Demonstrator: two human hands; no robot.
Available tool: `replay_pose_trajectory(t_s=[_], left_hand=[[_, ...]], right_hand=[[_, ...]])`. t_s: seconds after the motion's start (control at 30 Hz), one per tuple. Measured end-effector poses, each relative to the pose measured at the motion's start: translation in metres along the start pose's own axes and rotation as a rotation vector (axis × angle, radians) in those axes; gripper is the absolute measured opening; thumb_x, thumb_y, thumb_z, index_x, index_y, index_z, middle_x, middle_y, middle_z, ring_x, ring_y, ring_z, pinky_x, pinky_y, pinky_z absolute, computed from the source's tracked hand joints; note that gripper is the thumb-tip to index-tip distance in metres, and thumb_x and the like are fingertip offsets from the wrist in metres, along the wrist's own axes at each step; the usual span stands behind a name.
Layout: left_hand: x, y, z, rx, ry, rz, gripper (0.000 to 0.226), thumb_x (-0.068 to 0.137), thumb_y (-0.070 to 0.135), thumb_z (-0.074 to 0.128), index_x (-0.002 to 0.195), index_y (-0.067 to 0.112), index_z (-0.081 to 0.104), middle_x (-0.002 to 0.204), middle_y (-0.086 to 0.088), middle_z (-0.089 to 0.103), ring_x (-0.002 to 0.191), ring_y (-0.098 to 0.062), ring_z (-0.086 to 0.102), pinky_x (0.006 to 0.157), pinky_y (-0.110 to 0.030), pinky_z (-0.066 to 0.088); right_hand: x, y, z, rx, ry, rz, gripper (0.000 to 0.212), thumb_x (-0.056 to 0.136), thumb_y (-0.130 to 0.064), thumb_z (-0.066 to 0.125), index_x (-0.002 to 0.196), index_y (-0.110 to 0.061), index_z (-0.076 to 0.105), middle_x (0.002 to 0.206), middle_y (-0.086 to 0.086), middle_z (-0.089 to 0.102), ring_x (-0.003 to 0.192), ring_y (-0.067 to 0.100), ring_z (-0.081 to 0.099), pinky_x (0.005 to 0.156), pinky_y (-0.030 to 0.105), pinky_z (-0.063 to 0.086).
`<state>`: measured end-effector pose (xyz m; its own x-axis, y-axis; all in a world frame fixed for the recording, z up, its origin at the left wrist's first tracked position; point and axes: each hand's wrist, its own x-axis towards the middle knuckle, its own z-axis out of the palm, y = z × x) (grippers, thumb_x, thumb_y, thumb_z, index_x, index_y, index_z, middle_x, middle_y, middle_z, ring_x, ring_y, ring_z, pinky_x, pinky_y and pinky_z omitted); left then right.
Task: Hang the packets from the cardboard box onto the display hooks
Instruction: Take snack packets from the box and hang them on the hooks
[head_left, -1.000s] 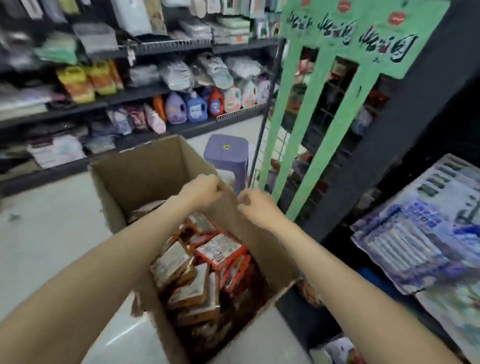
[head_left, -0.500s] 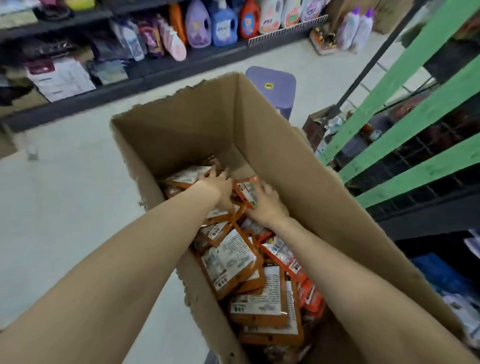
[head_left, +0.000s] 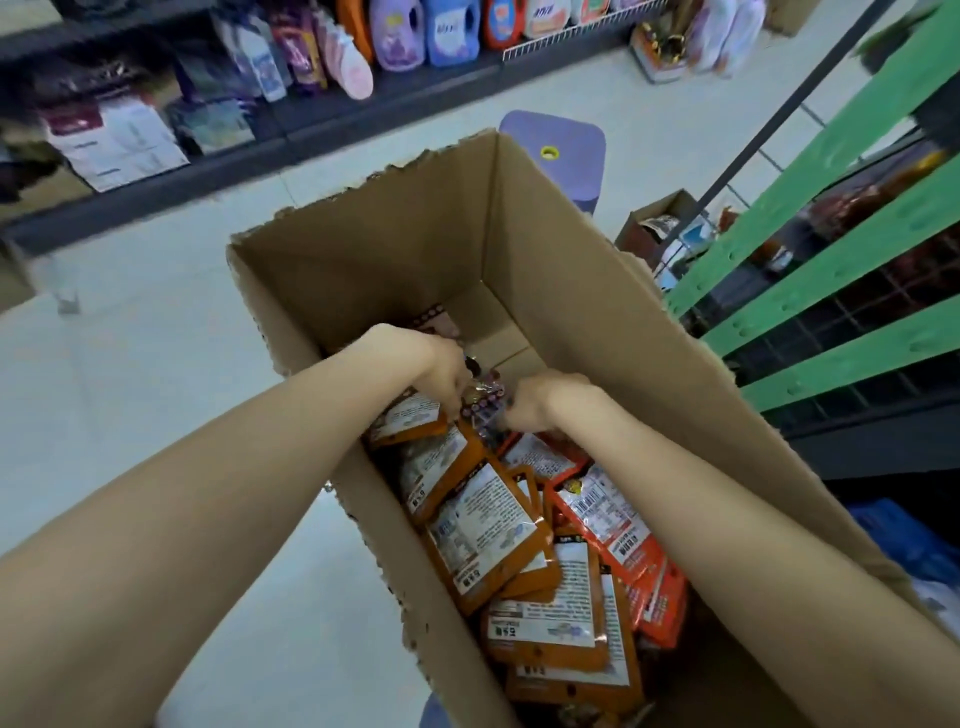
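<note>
An open cardboard box (head_left: 597, 291) stands in front of me, holding several orange and red packets (head_left: 488, 530) stacked along its near half. Both my hands reach deep into the box. My left hand (head_left: 439, 371) and my right hand (head_left: 530, 402) each pinch an edge of one dark, purple-marked packet (head_left: 483, 408) between them, just above the pile. Their fingertips are partly hidden by the packet. The green display rack (head_left: 831, 249) with its dark wire grid rises at the right, beside the box.
A purple plastic stool (head_left: 556, 150) stands behind the box. Dark shelves with detergent bottles (head_left: 421, 31) and bagged goods line the far side of the pale tiled floor. A small open carton (head_left: 660, 228) sits at the rack's foot.
The camera has tilted further down into the box. Both hands moved from the box rim into the box and have taken hold of a dark packet at the pile's far end.
</note>
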<state>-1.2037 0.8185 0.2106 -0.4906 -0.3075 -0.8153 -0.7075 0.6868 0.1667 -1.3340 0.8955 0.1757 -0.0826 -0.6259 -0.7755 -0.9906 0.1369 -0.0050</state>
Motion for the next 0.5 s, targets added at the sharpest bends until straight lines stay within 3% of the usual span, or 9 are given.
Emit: replay_pose_trajectory(t_s=[0.13,0.27,0.4,0.5], left_hand=[[-0.002,-0.012,0.009,-0.104,0.043,-0.010,0.027,0.091,0.040,0.056,0.109,0.021,0.063,0.134,-0.005,0.048,0.123,-0.023,0.045,0.098,-0.036,0.040],[-0.001,-0.017,0.009,-0.133,0.074,-0.009,0.031,0.093,0.043,0.053,0.112,0.019,0.061,0.127,-0.004,0.049,0.117,-0.023,0.047,0.091,-0.032,0.040],[-0.004,-0.020,0.012,-0.174,0.100,-0.030,0.032,0.093,0.044,0.052,0.116,0.023,0.059,0.129,-0.005,0.042,0.118,-0.023,0.043,0.093,-0.034,0.038],[-0.009,-0.017,0.014,-0.163,0.121,-0.053,0.034,0.093,0.043,0.053,0.121,0.025,0.058,0.143,-0.007,0.028,0.130,-0.028,0.035,0.103,-0.040,0.035]], right_hand=[[0.021,-0.016,-0.002,0.285,0.148,-0.101,0.030,0.097,-0.036,0.047,0.110,-0.010,0.057,0.122,0.015,0.059,0.106,0.028,0.056,0.073,0.027,0.037],[0.043,-0.023,0.000,0.352,0.066,0.052,0.055,0.090,-0.054,0.050,0.120,-0.009,0.057,0.124,0.012,0.058,0.107,0.026,0.058,0.074,0.027,0.041],[0.052,-0.018,0.004,0.700,-0.022,0.081,0.051,0.083,-0.030,0.072,0.124,-0.005,0.054,0.114,0.009,0.059,0.089,0.021,0.057,0.064,0.022,0.044],[0.053,-0.018,0.011,0.798,0.139,0.067,0.027,0.080,-0.020,0.075,0.096,-0.006,0.059,0.097,0.008,0.057,0.089,0.021,0.054,0.067,0.027,0.039]])
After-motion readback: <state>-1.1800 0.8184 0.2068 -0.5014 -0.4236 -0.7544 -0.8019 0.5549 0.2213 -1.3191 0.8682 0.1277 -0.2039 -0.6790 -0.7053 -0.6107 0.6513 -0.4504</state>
